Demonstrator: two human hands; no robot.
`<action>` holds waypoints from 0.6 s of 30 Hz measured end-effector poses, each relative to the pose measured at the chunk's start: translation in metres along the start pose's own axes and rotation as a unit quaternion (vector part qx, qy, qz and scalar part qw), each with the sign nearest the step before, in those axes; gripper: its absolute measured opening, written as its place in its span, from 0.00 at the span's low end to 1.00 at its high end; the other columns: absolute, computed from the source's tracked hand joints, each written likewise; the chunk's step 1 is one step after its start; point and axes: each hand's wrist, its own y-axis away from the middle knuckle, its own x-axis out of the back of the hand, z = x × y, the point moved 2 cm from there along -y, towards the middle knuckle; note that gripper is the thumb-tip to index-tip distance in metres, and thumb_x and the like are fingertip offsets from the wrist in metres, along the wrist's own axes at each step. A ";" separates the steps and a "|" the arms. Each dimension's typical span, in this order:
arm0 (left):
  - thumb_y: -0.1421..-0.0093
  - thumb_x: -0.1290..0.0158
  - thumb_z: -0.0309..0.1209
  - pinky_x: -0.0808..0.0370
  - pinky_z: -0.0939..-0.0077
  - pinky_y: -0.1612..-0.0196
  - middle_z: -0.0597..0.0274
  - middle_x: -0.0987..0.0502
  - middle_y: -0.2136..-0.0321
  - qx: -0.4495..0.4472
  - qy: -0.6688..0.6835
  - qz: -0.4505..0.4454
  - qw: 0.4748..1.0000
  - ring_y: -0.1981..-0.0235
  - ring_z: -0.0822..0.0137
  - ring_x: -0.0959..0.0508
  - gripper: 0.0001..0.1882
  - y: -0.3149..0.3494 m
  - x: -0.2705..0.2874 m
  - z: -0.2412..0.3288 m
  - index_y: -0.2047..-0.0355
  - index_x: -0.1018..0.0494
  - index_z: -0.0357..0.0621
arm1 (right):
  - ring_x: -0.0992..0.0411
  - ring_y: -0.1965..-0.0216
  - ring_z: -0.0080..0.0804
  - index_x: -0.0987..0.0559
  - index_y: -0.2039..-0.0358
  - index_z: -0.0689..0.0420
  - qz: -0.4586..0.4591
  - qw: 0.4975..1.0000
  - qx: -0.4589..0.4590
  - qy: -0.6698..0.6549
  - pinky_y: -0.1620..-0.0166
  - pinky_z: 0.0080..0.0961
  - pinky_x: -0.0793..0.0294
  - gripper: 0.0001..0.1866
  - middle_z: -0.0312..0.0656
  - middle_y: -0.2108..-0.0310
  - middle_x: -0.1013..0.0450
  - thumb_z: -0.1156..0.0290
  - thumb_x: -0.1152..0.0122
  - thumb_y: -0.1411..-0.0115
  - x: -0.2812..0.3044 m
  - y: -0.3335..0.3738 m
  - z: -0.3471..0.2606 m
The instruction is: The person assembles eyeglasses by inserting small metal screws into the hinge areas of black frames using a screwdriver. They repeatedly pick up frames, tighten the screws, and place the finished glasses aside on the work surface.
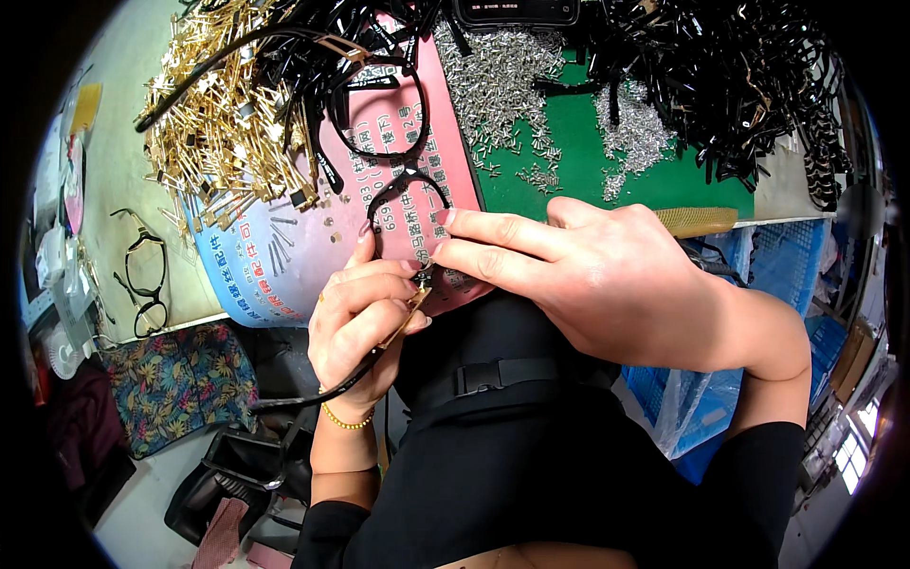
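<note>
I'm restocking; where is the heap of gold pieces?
In the head view, the gold heap lies at upper left, beyond the left hand, with black pieces on its right.

Left fingers (353, 296) hold a black glasses frame (409, 174), right fingers (502, 230) at its near side; small silver pieces (498, 81) lie beyond them.

Gripping with a curled left hand (353, 318). Extending two fingers (502, 229) of the right hand (602, 270) leftward from a bent elbow (787, 343), near the left fingertips (411, 266).
</note>
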 end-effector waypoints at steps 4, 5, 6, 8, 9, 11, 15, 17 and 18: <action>0.55 0.31 0.19 0.25 0.46 0.40 0.59 0.21 0.67 0.008 0.003 -0.001 1.000 0.61 0.56 0.16 0.18 -0.002 0.001 0.001 0.67 0.27 0.42 | 0.30 0.75 0.28 0.25 0.38 0.44 0.002 1.000 0.002 0.010 0.78 0.19 0.28 0.38 0.26 0.41 0.27 0.77 0.34 0.54 -0.001 0.000 -0.001; 0.55 0.31 0.19 0.25 0.46 0.40 0.59 0.21 0.67 0.010 0.000 -0.001 1.000 0.61 0.56 0.16 0.18 -0.003 0.001 0.002 0.67 0.27 0.42 | 0.30 0.75 0.28 0.25 0.39 0.44 -0.003 1.000 0.002 0.012 0.78 0.19 0.28 0.38 0.26 0.40 0.27 0.77 0.34 0.54 -0.001 -0.001 -0.001; 0.55 0.31 0.19 0.25 0.46 0.41 0.59 0.21 0.68 0.006 -0.007 -0.006 1.000 0.62 0.56 0.16 0.18 -0.004 0.001 0.003 0.67 0.27 0.42 | 0.30 0.75 0.28 0.25 0.39 0.44 -0.008 1.000 0.001 0.015 0.78 0.19 0.28 0.38 0.26 0.40 0.27 0.77 0.34 0.54 -0.001 -0.001 -0.001; 0.55 0.31 0.19 0.24 0.46 0.41 0.59 0.21 0.68 -0.001 -0.022 -0.014 1.000 0.63 0.57 0.17 0.18 -0.007 0.001 0.006 0.66 0.27 0.42 | 0.30 0.74 0.28 0.25 0.39 0.43 -0.014 1.000 0.000 0.016 0.78 0.19 0.28 0.38 0.26 0.39 0.28 0.77 0.34 0.54 -0.002 -0.001 -0.001; 0.55 0.31 0.20 0.24 0.46 0.42 0.60 0.21 0.69 -0.009 -0.049 -0.025 0.998 0.63 0.58 0.17 0.18 -0.009 0.001 0.008 0.66 0.26 0.42 | 0.30 0.74 0.27 0.25 0.39 0.42 -0.015 1.000 -0.004 0.015 0.78 0.19 0.28 0.38 0.26 0.39 0.28 0.77 0.34 0.54 -0.001 0.000 -0.002; 0.56 0.31 0.21 0.23 0.46 0.42 0.60 0.22 0.69 -0.027 -0.102 -0.047 0.993 0.64 0.59 0.17 0.18 -0.013 0.001 0.013 0.66 0.26 0.42 | 0.30 0.74 0.27 0.24 0.39 0.41 -0.017 1.000 -0.009 0.012 0.78 0.19 0.28 0.37 0.26 0.39 0.28 0.77 0.34 0.54 -0.001 0.001 -0.002; 0.49 0.40 0.13 0.28 0.46 0.37 0.53 0.22 0.67 0.088 -0.035 -0.080 0.992 0.65 0.60 0.19 0.11 -0.010 0.004 0.013 0.66 0.25 0.38 | 0.28 0.72 0.28 0.24 0.41 0.41 -0.030 1.000 0.000 -0.005 0.78 0.20 0.27 0.35 0.28 0.39 0.28 0.76 0.33 0.53 0.000 0.002 0.001; 0.47 0.43 0.10 0.30 0.47 0.35 0.51 0.22 0.66 0.089 -0.028 -0.080 0.992 0.63 0.60 0.20 0.11 -0.008 0.004 0.012 0.66 0.25 0.36 | 0.27 0.71 0.29 0.24 0.42 0.42 -0.039 0.999 0.004 -0.013 0.78 0.21 0.27 0.35 0.30 0.39 0.28 0.76 0.33 0.53 -0.001 0.002 0.002; 0.47 0.44 0.09 0.31 0.46 0.35 0.52 0.22 0.67 0.081 -0.040 -0.077 0.993 0.63 0.60 0.20 0.11 -0.008 0.002 0.012 0.66 0.25 0.36 | 0.27 0.71 0.29 0.24 0.42 0.42 -0.043 0.999 0.007 -0.015 0.78 0.22 0.26 0.34 0.31 0.39 0.28 0.76 0.33 0.53 -0.001 0.001 0.002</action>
